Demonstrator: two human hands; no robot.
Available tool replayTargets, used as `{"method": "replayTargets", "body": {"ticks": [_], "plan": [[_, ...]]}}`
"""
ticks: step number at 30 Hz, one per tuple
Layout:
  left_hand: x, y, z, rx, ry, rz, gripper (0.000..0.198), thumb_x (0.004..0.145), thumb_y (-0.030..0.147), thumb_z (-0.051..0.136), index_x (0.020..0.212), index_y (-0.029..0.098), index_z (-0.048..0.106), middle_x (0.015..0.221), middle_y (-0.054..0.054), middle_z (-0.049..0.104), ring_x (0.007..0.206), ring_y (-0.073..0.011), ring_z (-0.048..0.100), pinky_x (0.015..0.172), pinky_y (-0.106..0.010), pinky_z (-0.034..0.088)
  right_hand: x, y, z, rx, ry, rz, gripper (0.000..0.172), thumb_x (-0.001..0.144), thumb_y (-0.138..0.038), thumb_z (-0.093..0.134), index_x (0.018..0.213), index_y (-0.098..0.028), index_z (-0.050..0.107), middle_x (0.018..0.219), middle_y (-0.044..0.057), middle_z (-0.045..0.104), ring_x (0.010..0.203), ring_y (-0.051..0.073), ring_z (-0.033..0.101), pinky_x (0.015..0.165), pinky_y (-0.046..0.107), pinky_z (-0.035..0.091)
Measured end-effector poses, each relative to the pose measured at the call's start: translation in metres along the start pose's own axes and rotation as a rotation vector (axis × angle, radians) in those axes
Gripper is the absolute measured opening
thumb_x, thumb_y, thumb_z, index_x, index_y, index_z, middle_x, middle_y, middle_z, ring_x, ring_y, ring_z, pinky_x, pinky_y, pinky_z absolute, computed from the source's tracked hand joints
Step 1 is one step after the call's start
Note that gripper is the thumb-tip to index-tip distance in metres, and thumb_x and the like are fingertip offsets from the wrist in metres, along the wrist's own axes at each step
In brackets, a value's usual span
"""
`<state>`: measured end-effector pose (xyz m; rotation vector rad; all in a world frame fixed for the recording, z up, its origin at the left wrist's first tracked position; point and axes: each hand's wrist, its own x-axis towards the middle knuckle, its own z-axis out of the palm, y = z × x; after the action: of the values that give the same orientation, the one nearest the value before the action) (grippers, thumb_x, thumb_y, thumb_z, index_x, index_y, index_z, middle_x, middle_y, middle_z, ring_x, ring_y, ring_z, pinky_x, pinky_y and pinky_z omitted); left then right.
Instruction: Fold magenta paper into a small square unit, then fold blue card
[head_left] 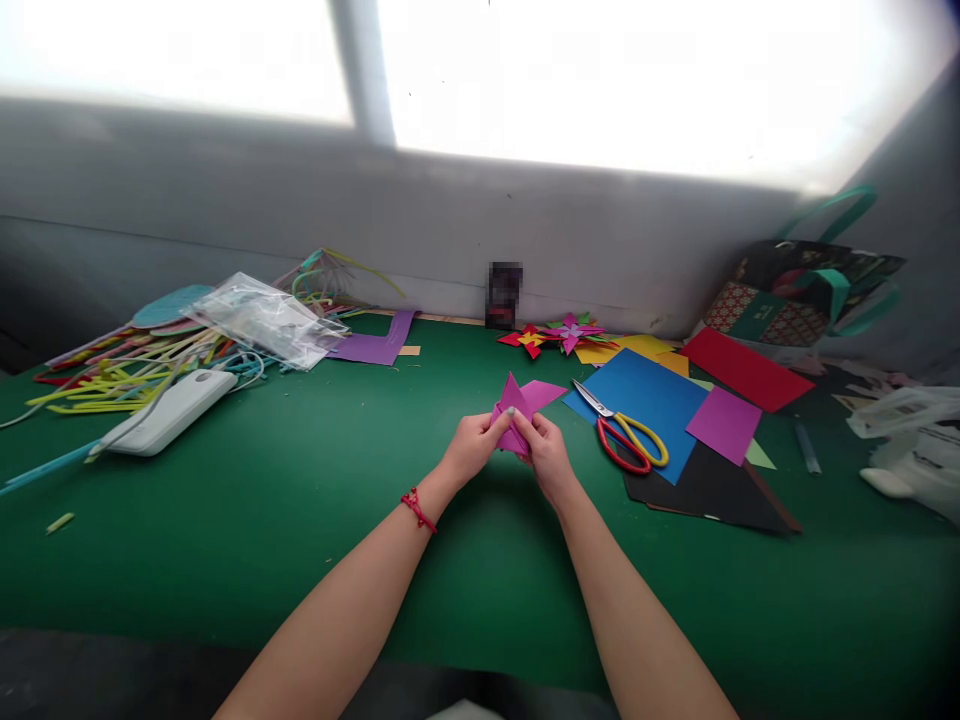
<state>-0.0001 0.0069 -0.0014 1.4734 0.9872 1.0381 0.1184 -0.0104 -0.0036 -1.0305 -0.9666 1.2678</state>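
Observation:
A pink-magenta piece of folded paper (513,397) with pointed flaps is held above the green table (337,520). My left hand (475,446) grips its left side, thumb pressed on the front. From the other side my right hand (546,455) pinches it, its thumb meeting the left one near the middle. The fingers behind the paper are mostly hidden. To the right, scissors (626,440) with red and yellow handles lie across a blue paper sheet (645,385). A magenta paper square (725,424) rests partly on that sheet.
Behind my hands lie colourful paper flowers (566,334). Red paper (742,368), black sheets (705,490) and a patterned bag (780,300) are at right. At left are a white glue-gun-like device (176,412), pipe cleaners (112,385), a clear plastic bag (262,315) and purple paper (375,347).

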Motion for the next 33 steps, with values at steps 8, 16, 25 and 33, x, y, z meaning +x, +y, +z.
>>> {"method": "replayTargets", "body": {"ticks": [8,16,25,33], "plan": [[0.001,-0.001,-0.001,-0.066,-0.014,0.028,0.051,0.082,0.051,0.037,0.051,0.014,0.054,0.044,0.000,0.050,0.045,-0.0118,0.048,0.047,-0.024,0.036,0.001,0.008,0.001,-0.098,-0.126,0.029,0.035,0.076,-0.053,0.050,0.066,-0.020,0.049,0.038,-0.007,0.043,0.031,0.008,0.036,0.030,0.020,0.028],[0.009,-0.007,-0.010,-0.147,0.104,-0.043,0.047,0.079,0.046,0.045,0.043,0.017,0.036,0.033,0.006,0.033,0.031,-0.0054,0.030,0.034,-0.021,0.022,-0.004,0.010,0.004,-0.118,-0.249,0.029,0.038,0.079,-0.050,0.048,0.060,-0.017,0.050,0.043,-0.004,0.045,0.036,0.007,0.038,0.032,0.018,0.027],[0.010,-0.005,-0.015,-0.208,-0.010,-0.064,0.047,0.079,0.045,0.045,0.042,0.016,0.041,0.031,0.005,0.035,0.028,-0.0054,0.031,0.032,-0.020,0.022,-0.009,0.002,0.004,-0.172,-0.266,-0.041,0.033,0.080,-0.045,0.050,0.063,-0.017,0.053,0.039,-0.007,0.037,0.035,0.006,0.027,0.036,0.022,0.018],[0.008,0.000,-0.018,-0.230,-0.043,-0.050,0.047,0.080,0.043,0.045,0.042,0.015,0.043,0.032,0.004,0.038,0.029,-0.0053,0.033,0.032,-0.020,0.022,-0.013,-0.002,0.005,-0.184,-0.310,-0.085,0.030,0.081,-0.042,0.051,0.065,-0.017,0.056,0.041,-0.007,0.038,0.036,0.007,0.029,0.038,0.023,0.020]]}}
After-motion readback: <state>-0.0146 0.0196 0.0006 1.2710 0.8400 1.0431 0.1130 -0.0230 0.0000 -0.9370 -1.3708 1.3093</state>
